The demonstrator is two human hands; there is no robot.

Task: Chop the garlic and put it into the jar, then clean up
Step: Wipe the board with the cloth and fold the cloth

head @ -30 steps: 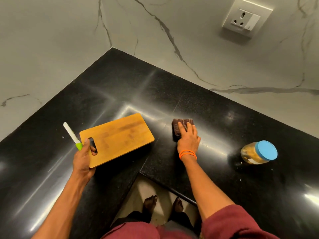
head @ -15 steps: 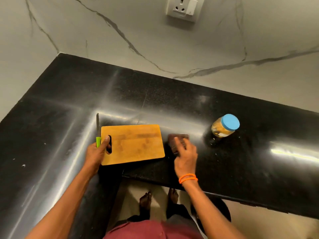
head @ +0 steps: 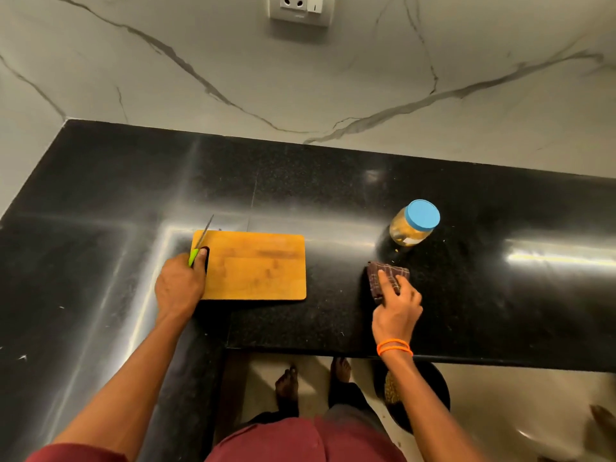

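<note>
While the left hand (head: 180, 285) grips one knife (head: 200, 243) and one board (head: 255, 265), the right hand (head: 396, 310) presses one cloth (head: 383, 275) beside one jar (head: 413, 223).

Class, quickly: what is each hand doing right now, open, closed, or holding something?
Left hand: grips the knife and the cutting board together.
Right hand: open, straight fingers pressing the cloth onto the counter.

Rectangular wooden chopping board (head: 256, 265) lying flat at frame centre-left; green-handled knife (head: 199, 245) at its left edge; blue-lidded clear jar (head: 414, 223) standing capped, centre-right.
</note>
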